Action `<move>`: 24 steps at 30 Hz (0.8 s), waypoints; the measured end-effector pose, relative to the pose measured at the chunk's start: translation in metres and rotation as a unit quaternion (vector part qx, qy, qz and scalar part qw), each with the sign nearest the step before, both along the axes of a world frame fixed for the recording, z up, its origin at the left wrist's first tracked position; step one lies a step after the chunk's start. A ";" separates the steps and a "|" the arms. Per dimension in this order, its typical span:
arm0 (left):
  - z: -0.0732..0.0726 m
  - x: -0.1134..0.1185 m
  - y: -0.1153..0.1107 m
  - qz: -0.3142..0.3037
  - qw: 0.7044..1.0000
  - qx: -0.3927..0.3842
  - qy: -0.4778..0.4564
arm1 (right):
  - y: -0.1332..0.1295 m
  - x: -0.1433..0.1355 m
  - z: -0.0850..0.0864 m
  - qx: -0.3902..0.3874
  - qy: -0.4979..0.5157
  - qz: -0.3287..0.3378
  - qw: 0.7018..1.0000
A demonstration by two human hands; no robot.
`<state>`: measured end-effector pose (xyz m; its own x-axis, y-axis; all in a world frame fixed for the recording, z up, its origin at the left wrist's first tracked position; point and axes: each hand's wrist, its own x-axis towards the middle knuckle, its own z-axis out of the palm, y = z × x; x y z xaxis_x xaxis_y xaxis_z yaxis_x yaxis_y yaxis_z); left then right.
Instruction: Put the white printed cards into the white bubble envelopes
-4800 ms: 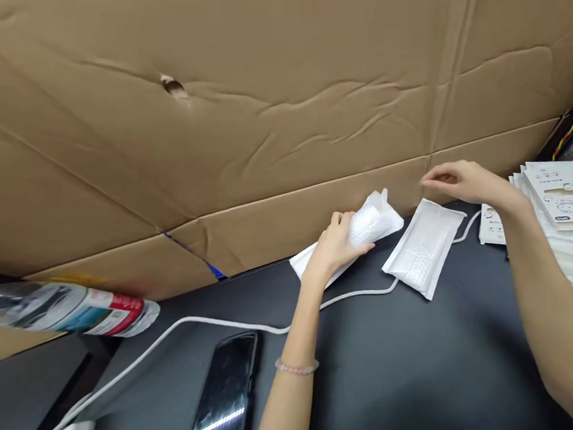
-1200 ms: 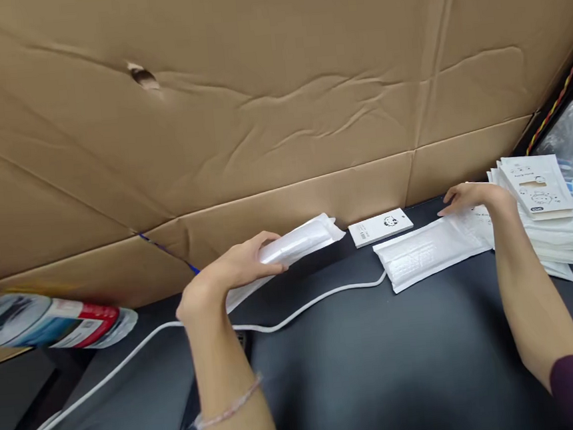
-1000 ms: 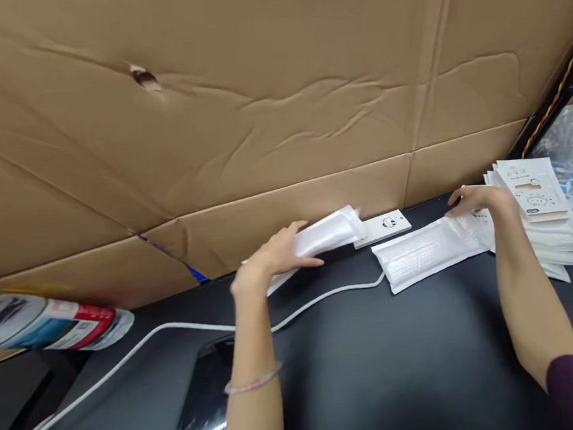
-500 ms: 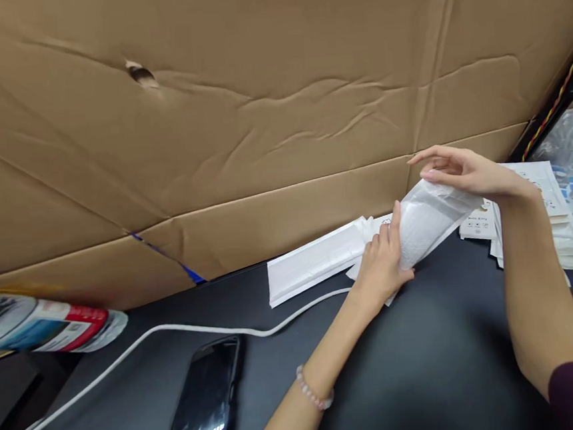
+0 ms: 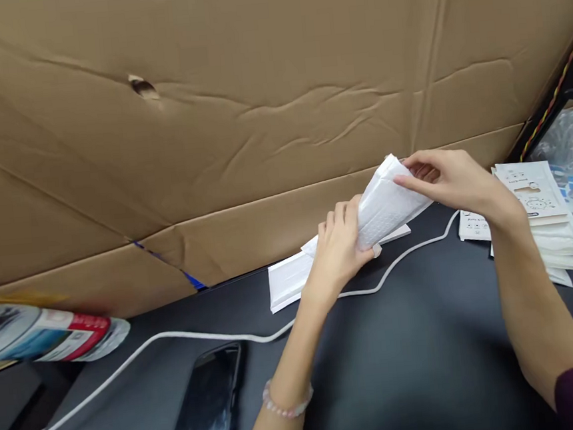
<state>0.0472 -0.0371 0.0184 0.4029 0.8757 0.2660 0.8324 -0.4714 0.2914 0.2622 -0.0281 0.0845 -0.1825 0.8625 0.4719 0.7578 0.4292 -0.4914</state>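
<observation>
A white bubble mailer (image 5: 388, 203) is held up off the desk between my two hands, tilted with its upper end toward the cardboard. My left hand (image 5: 339, 244) wraps round its lower left part, thumb in front. At its upper right edge, my right hand (image 5: 444, 178) pinches it between thumb and curled fingers. Another flat white mailer (image 5: 287, 282) lies on the desk behind my left hand, partly covered. Whether anything is inside the held mailer, I cannot tell.
A brown cardboard sheet (image 5: 257, 110) stands along the back of the black desk. At right sits a stack of white printed packets (image 5: 536, 200). A phone (image 5: 207, 402), a white cable (image 5: 196, 334) and a labelled plastic container (image 5: 51, 332) occupy the left side.
Both hands have moved left with the mailer, which now stands more upright. My right fingers have closed onto its edge. More of the white cable shows beneath it.
</observation>
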 end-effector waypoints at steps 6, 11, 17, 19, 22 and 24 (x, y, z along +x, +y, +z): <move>0.005 -0.023 0.007 0.048 0.995 -0.018 0.082 | 0.013 -0.018 -0.017 -0.054 0.085 0.005 0.995; 0.006 -0.037 0.013 0.083 0.992 -0.043 0.088 | 0.019 -0.036 -0.029 -0.071 0.065 0.012 0.995; 0.008 -0.040 0.013 0.085 0.989 -0.003 0.124 | 0.028 -0.048 -0.044 -0.087 0.059 0.012 0.994; 0.010 -0.044 0.013 0.071 0.989 0.017 0.125 | 0.032 -0.045 -0.047 -0.094 0.074 0.011 0.993; 0.012 -0.054 0.015 0.055 0.992 0.039 0.111 | 0.036 -0.037 -0.047 -0.170 0.143 0.052 0.974; 0.012 -0.062 0.017 0.054 0.992 0.040 0.103 | 0.036 -0.032 -0.044 -0.229 0.177 0.115 0.950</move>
